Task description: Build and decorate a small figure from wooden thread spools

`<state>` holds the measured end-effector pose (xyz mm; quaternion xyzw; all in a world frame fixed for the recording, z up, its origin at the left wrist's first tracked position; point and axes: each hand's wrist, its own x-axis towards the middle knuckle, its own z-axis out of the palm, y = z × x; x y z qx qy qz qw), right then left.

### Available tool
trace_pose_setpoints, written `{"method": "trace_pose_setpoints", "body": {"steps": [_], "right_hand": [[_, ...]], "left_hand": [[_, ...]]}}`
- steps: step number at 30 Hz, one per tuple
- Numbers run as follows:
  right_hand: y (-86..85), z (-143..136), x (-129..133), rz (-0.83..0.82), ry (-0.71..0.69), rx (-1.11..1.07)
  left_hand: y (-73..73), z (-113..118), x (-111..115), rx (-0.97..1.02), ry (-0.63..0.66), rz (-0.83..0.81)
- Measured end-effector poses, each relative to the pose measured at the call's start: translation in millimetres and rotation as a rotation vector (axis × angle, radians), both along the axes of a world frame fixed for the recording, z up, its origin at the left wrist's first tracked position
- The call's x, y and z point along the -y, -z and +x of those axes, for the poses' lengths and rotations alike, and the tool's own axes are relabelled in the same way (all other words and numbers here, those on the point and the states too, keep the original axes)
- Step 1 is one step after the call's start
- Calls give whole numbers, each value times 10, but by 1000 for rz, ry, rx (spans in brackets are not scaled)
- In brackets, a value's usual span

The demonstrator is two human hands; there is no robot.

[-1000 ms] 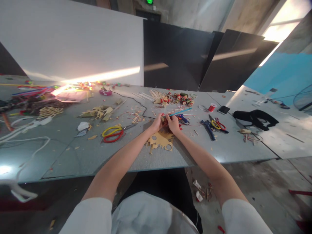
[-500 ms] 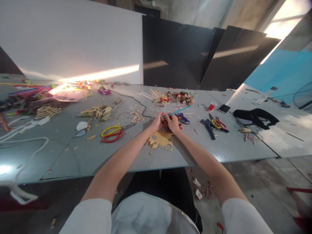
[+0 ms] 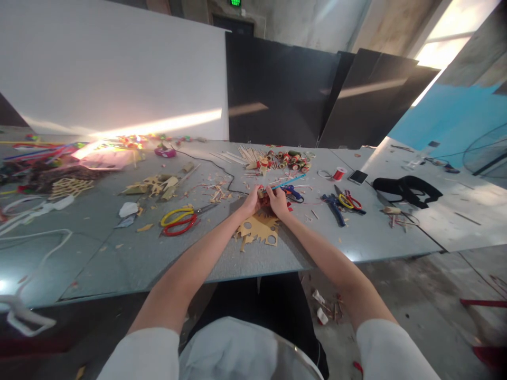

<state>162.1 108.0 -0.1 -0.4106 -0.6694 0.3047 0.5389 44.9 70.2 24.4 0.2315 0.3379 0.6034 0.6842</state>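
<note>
My left hand (image 3: 251, 202) and my right hand (image 3: 279, 202) meet over the table, fingers closed. My left fingers pinch a small wood-coloured and red piece (image 3: 261, 193), mostly covered by the fingers. From my right fingertips a thin blue strip (image 3: 292, 181) slants up to the right. Below the hands lies a tan cut-out sheet (image 3: 259, 230) with round holes and jagged edges. Just beyond my right hand is a blue glue gun (image 3: 292, 193).
Yellow-and-red-handled scissors (image 3: 179, 219) lie left. Blue pliers (image 3: 333, 208), smaller scissors (image 3: 348, 200), a red thread spool (image 3: 339, 174) and a phone (image 3: 358, 177) lie right. Small red-and-wood pieces (image 3: 291, 161) and sticks sit behind. A black cable (image 3: 214, 163) crosses the table.
The whole view has shifted slightly, bringing a green exit sign in at the top. Both hands stay together around the small piece, with little visible movement.
</note>
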Motion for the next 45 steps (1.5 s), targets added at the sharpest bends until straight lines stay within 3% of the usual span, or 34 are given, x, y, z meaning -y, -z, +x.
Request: {"method": "trace_pose_setpoints", "body": {"steps": [36, 45], "right_hand": [[-57, -3, 66, -3, -67, -7], [-66, 14, 40, -36, 40, 7]], "left_hand": [[-36, 12, 29, -9, -16, -17], [30, 9, -36, 22, 16, -6]]}}
